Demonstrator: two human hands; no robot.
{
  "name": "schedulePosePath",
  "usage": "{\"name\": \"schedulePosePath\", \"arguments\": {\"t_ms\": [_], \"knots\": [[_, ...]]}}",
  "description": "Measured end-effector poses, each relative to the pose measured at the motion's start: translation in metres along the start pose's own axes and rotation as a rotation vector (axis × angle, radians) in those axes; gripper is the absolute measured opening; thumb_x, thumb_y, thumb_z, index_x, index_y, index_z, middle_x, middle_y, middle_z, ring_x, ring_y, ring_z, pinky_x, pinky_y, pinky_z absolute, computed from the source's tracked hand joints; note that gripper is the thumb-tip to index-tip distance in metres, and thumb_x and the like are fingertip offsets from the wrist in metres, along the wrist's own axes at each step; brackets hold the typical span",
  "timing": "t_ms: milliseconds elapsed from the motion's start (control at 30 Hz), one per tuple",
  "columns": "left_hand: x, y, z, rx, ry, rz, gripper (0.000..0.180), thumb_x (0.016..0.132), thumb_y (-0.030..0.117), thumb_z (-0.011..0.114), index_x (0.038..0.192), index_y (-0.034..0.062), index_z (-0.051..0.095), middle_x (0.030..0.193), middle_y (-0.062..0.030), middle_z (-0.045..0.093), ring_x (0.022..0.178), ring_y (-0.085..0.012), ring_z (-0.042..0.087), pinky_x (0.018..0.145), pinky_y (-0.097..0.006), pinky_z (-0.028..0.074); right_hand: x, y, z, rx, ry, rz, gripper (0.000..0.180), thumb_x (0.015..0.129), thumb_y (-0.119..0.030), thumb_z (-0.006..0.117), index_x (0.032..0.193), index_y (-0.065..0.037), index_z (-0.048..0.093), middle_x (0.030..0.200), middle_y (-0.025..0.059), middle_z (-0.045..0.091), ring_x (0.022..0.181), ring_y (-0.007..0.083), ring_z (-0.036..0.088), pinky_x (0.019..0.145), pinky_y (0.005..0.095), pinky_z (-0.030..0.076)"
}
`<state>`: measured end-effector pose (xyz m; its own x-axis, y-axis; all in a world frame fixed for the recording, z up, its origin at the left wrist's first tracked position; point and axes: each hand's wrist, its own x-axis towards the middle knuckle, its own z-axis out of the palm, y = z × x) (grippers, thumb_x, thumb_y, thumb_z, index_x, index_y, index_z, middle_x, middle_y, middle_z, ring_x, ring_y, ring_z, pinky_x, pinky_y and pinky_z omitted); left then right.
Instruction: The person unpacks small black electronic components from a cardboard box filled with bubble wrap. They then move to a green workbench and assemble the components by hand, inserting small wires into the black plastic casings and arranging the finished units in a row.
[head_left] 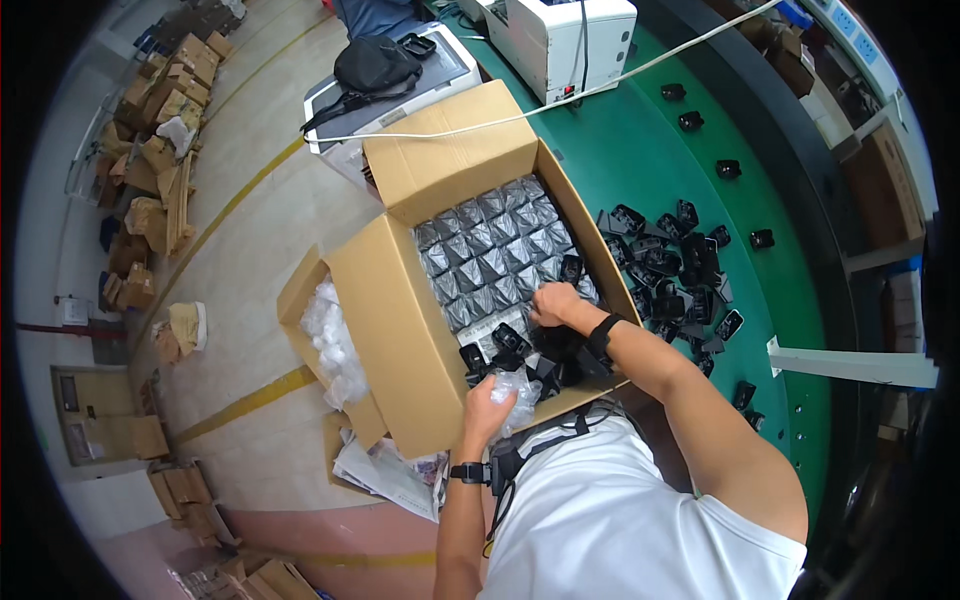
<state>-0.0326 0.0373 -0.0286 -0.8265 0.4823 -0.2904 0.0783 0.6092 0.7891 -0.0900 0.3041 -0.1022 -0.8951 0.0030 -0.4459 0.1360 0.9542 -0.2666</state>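
A large open cardboard box (390,340) stands before me, holding rows of black parts wrapped in clear plastic bags (490,240). My left hand (488,408) is closed around crumpled clear plastic bags (514,388) at the near side of the box. Over the packed rows, my right hand (553,304) has its fingers curled together; what they grip is hidden. Just beyond it lies a black part (571,267). Between my hands, loose black plastic housings (510,340) rest near a printed newspaper sheet (496,325) inside the box.
Many loose black housings (680,265) are piled on the green table (600,150) to the right. A smaller carton of clear plastic bags (332,340) stands left. A white machine (565,50) and a black backpack (375,70) are beyond. A pale cable (660,70) crosses above the box.
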Motion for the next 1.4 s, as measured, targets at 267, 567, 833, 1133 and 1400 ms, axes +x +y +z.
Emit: {"name": "schedulePosePath", "arguments": {"t_ms": [267, 567, 833, 1133, 1400], "knots": [[0.005, 0.021, -0.005, 0.001, -0.030, 0.022, 0.031, 0.079, 0.027, 0.074, 0.092, 0.0017, 0.064, 0.089, -0.0209, 0.069, 0.086, -0.0400, 0.067, 0.075, -0.044, 0.052, 0.003, -0.005, 0.037, 0.114, 0.189, 0.177, 0.042, 0.080, -0.040, 0.073, 0.103, -0.006, 0.061, 0.101, 0.0179, 0.067, 0.086, 0.0323, 0.070, 0.077, 0.0465, 0.056], [0.012, 0.019, -0.003, 0.051, -0.046, 0.028, 0.034, 0.079, 0.029, 0.075, 0.097, 0.0028, 0.062, 0.085, -0.0209, 0.068, 0.082, -0.0422, 0.066, 0.072, -0.046, 0.052, 0.004, -0.005, 0.045, 0.246, 0.196, 0.088, 0.018, 0.081, -0.023, 0.066, 0.093, -0.012, 0.073, 0.099, 0.0179, 0.067, 0.087, 0.0361, 0.070, 0.074, 0.0471, 0.057], [0.028, 0.029, 0.001, 0.128, 0.044, -0.032, 0.061, 0.076, 0.029, 0.079, 0.131, 0.0120, 0.059, 0.099, -0.0215, 0.070, 0.088, -0.0400, 0.068, 0.076, -0.043, 0.053, -0.040, -0.034, -0.003, 0.552, -0.035, -0.491, 0.014, 0.072, -0.013, 0.072, 0.084, -0.007, 0.074, 0.080, 0.0126, 0.071, 0.071, 0.0292, 0.068, 0.065, 0.0391, 0.053], [0.026, 0.007, 0.017, 0.107, -0.014, 0.091, 0.024, 0.074, 0.018, 0.071, 0.093, 0.0029, 0.068, 0.086, -0.0181, 0.064, 0.085, -0.0392, 0.063, 0.075, -0.046, 0.050, -0.048, -0.014, -0.018, 1.153, -0.260, -0.369, 0.018, 0.076, -0.015, 0.073, 0.090, -0.005, 0.075, 0.081, 0.0105, 0.073, 0.071, 0.0181, 0.068, 0.068, 0.0328, 0.053], [0.018, 0.011, 0.012, -0.071, 0.158, 0.257, 0.023, 0.070, 0.014, 0.067, 0.088, -0.0004, 0.068, 0.089, -0.0172, 0.066, 0.081, -0.0322, 0.067, 0.077, -0.040, 0.051, -0.010, 0.028, 0.017, -0.088, 0.093, 0.067, 0.026, 0.081, -0.021, 0.064, 0.099, -0.004, 0.073, 0.110, 0.0151, 0.066, 0.105, 0.0315, 0.063, 0.088, 0.0404, 0.055]]}}
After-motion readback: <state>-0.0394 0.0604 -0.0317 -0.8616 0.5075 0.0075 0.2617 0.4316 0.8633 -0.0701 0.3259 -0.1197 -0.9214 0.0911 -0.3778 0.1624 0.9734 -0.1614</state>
